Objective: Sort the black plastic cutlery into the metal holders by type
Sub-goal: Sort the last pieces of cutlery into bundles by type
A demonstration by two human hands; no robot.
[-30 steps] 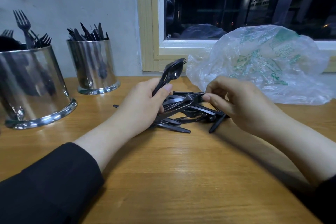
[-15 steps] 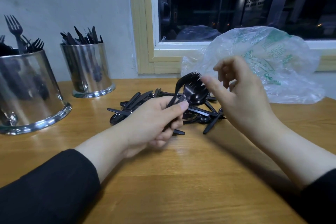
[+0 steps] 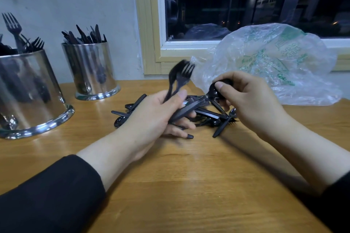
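My left hand (image 3: 157,113) grips two forks (image 3: 180,76) upright, blurred, with a spoon's handle lying across its fingers. My right hand (image 3: 251,98) pinches that spoon (image 3: 215,91) by the bowl above the loose cutlery pile (image 3: 208,115) on the tabletop (image 3: 170,185). I judge the risk is mixing types: the spoon could slip in among the forks and ride into the fork holder (image 3: 28,91), or drop back. The knife holder (image 3: 92,70) stands beyond.

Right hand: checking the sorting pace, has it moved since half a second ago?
Yes. The right hand has dropped from in front of the plastic bag toward the table and now pinches a spoon over the pile.
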